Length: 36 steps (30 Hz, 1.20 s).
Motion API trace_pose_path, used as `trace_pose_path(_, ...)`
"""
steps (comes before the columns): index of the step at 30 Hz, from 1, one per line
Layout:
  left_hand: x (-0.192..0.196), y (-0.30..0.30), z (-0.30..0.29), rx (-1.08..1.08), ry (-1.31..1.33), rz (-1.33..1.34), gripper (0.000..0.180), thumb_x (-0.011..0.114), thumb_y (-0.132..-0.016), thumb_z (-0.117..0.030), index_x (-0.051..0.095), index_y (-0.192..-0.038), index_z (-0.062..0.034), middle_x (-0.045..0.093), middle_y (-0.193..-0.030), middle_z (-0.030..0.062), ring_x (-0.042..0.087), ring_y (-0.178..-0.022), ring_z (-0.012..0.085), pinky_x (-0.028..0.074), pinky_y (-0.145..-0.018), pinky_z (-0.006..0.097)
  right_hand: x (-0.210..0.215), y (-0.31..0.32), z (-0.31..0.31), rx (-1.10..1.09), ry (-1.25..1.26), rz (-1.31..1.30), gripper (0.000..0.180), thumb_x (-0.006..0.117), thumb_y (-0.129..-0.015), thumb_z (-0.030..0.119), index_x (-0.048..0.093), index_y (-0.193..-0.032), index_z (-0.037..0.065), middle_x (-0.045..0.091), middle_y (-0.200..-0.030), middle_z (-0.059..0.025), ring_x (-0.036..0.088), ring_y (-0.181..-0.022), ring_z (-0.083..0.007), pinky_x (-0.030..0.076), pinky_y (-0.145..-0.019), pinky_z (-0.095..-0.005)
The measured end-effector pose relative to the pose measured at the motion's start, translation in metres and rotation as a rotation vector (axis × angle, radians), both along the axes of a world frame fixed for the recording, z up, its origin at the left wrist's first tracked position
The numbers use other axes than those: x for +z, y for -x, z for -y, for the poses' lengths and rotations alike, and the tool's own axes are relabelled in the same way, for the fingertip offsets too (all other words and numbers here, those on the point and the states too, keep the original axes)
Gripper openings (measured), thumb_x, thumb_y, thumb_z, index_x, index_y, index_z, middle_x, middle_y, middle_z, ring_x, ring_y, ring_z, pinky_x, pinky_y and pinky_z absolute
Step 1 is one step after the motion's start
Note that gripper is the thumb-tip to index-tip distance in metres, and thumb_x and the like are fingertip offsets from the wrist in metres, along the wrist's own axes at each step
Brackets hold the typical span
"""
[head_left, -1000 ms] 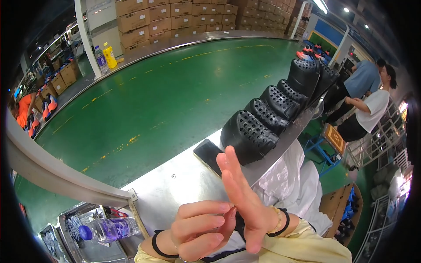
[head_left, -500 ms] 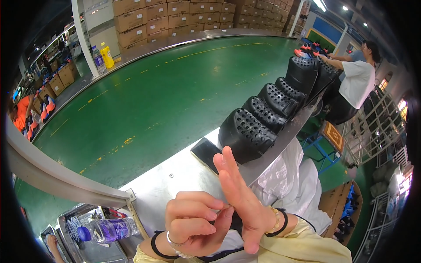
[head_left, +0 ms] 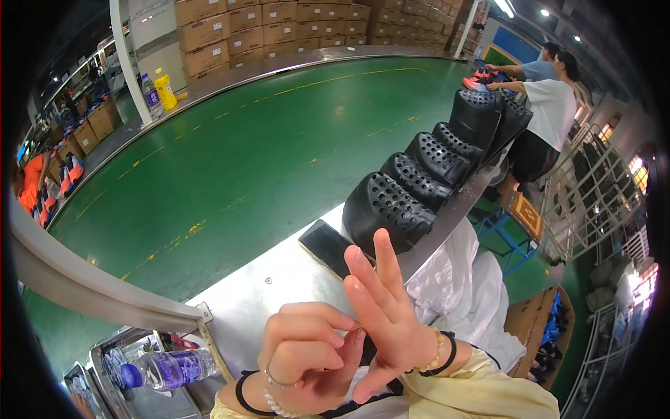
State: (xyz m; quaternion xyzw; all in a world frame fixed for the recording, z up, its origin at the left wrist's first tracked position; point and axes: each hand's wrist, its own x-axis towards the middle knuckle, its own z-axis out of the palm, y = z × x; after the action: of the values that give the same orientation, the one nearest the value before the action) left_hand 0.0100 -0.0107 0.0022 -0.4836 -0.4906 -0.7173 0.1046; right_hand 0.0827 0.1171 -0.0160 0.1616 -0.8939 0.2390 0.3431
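Above the metal tabletop, my two hands come together. My left hand is closed, thumb and fingertips pinched against the side of my right hand; whatever is between them is too small to make out. Fingers spread and pointing up, my right hand is open and holds nothing. Just behind its fingertips a dark phone lies flat on the table. Beside the phone starts a row of black clog-shaped pieces dotted with round holes, running away to the far right.
A purple-capped bottle lies over a metal tray at lower left, beside a curved pale post. White sheeting hangs off the table's right edge. A blue-framed stool and an open carton stand right. Two people work far right.
The fingers of my right hand have spread apart, while my left stays pinched against it. At far right, the person in white has shifted left and another in blue shows more.
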Motion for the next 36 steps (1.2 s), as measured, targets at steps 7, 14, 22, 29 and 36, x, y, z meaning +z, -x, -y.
trace_pose_path(7, -0.018, 0.006, 0.001, -0.13, 0.019, 0.041, 0.039, 0.071, -0.065, 0.018, 0.047, -0.08, -0.008, 0.049, -0.09, 0.0092, 0.061, -0.078, 0.0229, 0.051, -0.059, 0.027, -0.012, -0.002, -0.002, 0.1, 0.139, 0.022, 0.115, 0.038, -0.076, 0.082, 0.014, -0.147, -0.006, 0.012, -0.15, -0.0319, 0.004, -0.138, -0.0542, 0.0, -0.107, -0.0624)
trace_pose_path(14, -0.02, 0.0, -0.005, -0.001, -0.077, 0.007, 0.04, 0.072, -0.063, 0.018, 0.048, -0.081, -0.0081, 0.05, -0.09, 0.0091, 0.062, -0.078, 0.0226, 0.05, -0.057, 0.026, -0.018, 0.0, 0.001, 0.26, 0.384, 0.112, 0.125, 0.037, -0.069, 0.088, 0.004, -0.148, -0.004, 0.001, -0.152, -0.0318, -0.011, -0.139, -0.0486, -0.008, -0.107, -0.0585)
trace_pose_path(22, -0.014, 0.002, 0.0, -0.056, 0.001, 0.042, 0.037, 0.07, -0.065, 0.019, 0.048, -0.08, -0.007, 0.05, -0.089, 0.0093, 0.061, -0.079, 0.0228, 0.05, -0.059, 0.026, -0.007, 0.002, 0.002, 0.003, 0.017, -0.032, 0.118, 0.039, -0.074, 0.083, 0.011, -0.148, -0.005, 0.009, -0.15, -0.0331, 0.001, -0.137, -0.0559, 0.0, -0.107, -0.0629)
trace_pose_path(29, -0.022, 0.0, -0.002, -0.279, -0.037, 0.34, 0.035, 0.068, -0.067, 0.019, 0.047, -0.079, -0.0063, 0.049, -0.089, 0.0093, 0.061, -0.083, 0.0229, 0.05, -0.064, 0.026, -0.01, 0.006, 0.006, -0.066, 0.119, -0.132, 0.102, 0.04, -0.081, 0.075, 0.034, -0.139, -0.009, 0.035, -0.142, -0.0304, 0.017, -0.136, -0.0546, 0.006, -0.108, -0.0612)
trace_pose_path(36, -0.01, 0.013, 0.0, -0.088, 0.036, 0.057, 0.034, 0.071, -0.064, 0.013, 0.055, -0.089, -0.0046, 0.056, -0.09, 0.009, 0.06, -0.083, 0.0244, 0.048, -0.066, 0.03, -0.013, 0.003, -0.003, 0.289, 0.439, 0.169, 0.128, 0.027, -0.067, 0.091, 0.003, -0.147, -0.006, 0.001, -0.152, -0.0308, -0.008, -0.141, -0.0436, -0.008, -0.11, -0.0536)
